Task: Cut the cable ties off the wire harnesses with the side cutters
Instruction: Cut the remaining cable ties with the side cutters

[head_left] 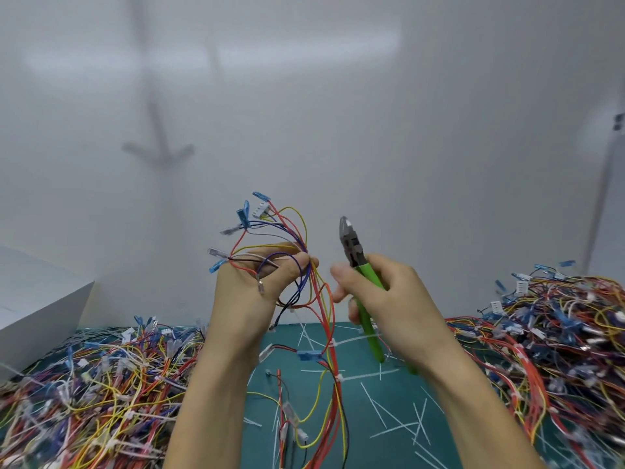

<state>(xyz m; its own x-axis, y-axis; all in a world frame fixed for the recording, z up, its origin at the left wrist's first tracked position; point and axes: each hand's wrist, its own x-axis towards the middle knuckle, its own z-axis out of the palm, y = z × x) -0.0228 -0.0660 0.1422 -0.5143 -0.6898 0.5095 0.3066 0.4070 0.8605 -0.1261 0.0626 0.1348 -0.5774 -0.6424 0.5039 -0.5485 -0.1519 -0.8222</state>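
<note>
My left hand grips harness, wires hanging down; right hand clasps cutters just right, tips up; ties below.

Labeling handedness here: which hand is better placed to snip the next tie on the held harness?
Right. The right hand already grips the green-handled side cutters, tip up beside the wire harness; the left hand is occupied bunching it.

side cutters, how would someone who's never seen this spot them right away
Look at the middle of the picture, above the green mat between the two wire piles. The right hand holds the side cutters upright beside the raised wire harness. They are the only tool: grey metal head, bright green handles.
</note>
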